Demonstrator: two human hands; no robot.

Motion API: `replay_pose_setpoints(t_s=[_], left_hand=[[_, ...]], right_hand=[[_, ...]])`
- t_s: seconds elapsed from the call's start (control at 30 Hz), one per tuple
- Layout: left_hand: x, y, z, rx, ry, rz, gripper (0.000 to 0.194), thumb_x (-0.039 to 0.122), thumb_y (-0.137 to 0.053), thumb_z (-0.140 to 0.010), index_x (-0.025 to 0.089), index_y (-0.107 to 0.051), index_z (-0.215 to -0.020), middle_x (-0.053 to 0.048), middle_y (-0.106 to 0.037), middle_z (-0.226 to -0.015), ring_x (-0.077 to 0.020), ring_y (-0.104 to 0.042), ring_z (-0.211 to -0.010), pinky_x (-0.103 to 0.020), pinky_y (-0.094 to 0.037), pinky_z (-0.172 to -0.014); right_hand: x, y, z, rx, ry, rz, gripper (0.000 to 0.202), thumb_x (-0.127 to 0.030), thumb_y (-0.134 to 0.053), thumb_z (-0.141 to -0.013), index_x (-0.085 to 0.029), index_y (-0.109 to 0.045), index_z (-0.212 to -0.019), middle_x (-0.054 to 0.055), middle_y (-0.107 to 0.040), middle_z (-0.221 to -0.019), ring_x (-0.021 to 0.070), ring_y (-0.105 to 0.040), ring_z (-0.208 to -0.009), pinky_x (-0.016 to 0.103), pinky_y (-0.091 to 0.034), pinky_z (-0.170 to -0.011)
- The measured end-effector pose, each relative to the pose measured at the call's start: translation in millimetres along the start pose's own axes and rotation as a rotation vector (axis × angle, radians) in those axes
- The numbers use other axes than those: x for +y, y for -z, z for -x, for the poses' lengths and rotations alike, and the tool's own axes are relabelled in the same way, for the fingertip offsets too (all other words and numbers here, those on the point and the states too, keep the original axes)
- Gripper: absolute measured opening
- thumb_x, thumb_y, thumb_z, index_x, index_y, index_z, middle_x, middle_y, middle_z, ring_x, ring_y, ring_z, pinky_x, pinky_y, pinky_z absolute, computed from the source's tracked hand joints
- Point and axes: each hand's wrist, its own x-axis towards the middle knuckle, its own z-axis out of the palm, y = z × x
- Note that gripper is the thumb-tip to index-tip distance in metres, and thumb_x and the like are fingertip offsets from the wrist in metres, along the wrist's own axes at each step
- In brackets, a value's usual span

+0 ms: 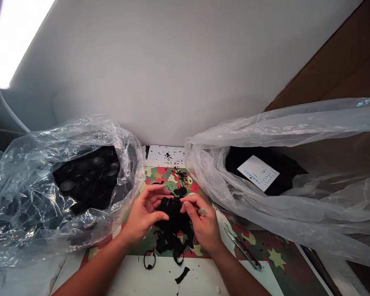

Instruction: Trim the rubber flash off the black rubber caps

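Observation:
My left hand [146, 211] curls its fingers and thumb around a black ribbed rubber-like part [166, 203]. At that part's right side, my right hand [202, 220] pinches with thumb and forefinger; its fingertips meet black material, and where part and trimming divide is hard to see. A ring sits on one right finger. Beneath both hands lies a heap of black scraps [175, 236]. A thin black loop [149, 260] and a short black strip [182, 275] rest nearer me. Tweezers or slim scissors [242, 248] lie right of my right hand.
On the left, a clear plastic bag [89, 123] holds many black ribbed parts [89, 174]. A second plastic bag [209, 164] at right contains black pieces and a printed white card [259, 172]. Black crumbs [180, 176] dot the patterned sheet [277, 258]. A lamp [18, 37] glows at upper left.

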Motion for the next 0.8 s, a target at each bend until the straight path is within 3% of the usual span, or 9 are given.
replay_pose_setpoints(t_s=[0.2, 0.37, 0.5, 0.63, 0.8], left_hand=[[-3.6, -2.7, 6.9, -0.018, -0.267, -0.401, 0.030, 0.015, -0.088, -0.073, 0.026, -0.079, -0.099, -0.008, -0.074, -0.112, -0.0271, -0.069, -0.110, -0.039, -0.055, -0.099], [-5.4, -1.2, 7.5, -0.042, -0.310, -0.496, 0.023, 0.017, -0.085, -0.077, 0.026, -0.078, -0.097, -0.010, -0.074, -0.118, -0.0291, -0.071, -0.108, -0.045, -0.056, -0.097], [-2.6, -2.5, 5.7, -0.029, -0.332, -0.523, 0.025, 0.021, -0.092, -0.070, 0.025, -0.078, -0.091, -0.010, -0.077, -0.108, -0.0293, -0.072, -0.101, -0.042, -0.056, -0.092], [1.2, -6.7, 4.8, 0.027, -0.253, -0.504, 0.027, 0.023, -0.096, -0.061, 0.023, -0.078, -0.082, -0.007, -0.078, -0.086, -0.0250, -0.072, -0.083, -0.035, -0.057, -0.078], [4.7, -13.4, 3.9, 0.091, 0.030, -0.220, 0.034, 0.025, -0.099, -0.052, 0.019, -0.077, -0.077, -0.004, -0.073, -0.081, -0.0212, -0.069, -0.076, -0.031, -0.058, -0.069]], right_hand=[[-3.2, 0.4, 0.0, -0.116, -0.064, -0.069, 0.040, -0.057, -0.059, -0.095, -0.021, -0.071, -0.082, 0.000, -0.063, -0.067, 0.0154, -0.055, -0.060, 0.027, -0.043, -0.055], [-2.6, -2.4, 0.7, -0.164, -0.090, -0.100, 0.036, -0.056, -0.067, -0.089, -0.022, -0.072, -0.079, -0.001, -0.058, -0.068, 0.0140, -0.046, -0.057, 0.027, -0.039, -0.053], [-3.7, -3.5, 1.5, -0.185, -0.099, -0.145, 0.029, -0.049, -0.070, -0.087, -0.022, -0.071, -0.078, -0.001, -0.057, -0.069, 0.0128, -0.043, -0.056, 0.027, -0.037, -0.052], [-7.3, -3.7, 1.0, -0.186, -0.151, -0.149, 0.027, -0.044, -0.072, -0.084, -0.021, -0.066, -0.071, -0.003, -0.052, -0.064, 0.0118, -0.040, -0.054, 0.026, -0.035, -0.050], [-8.5, -2.6, 0.7, -0.202, -0.246, -0.223, 0.033, -0.048, -0.065, -0.086, -0.021, -0.062, -0.066, -0.001, -0.057, -0.061, 0.0140, -0.050, -0.057, 0.026, -0.040, -0.055]])
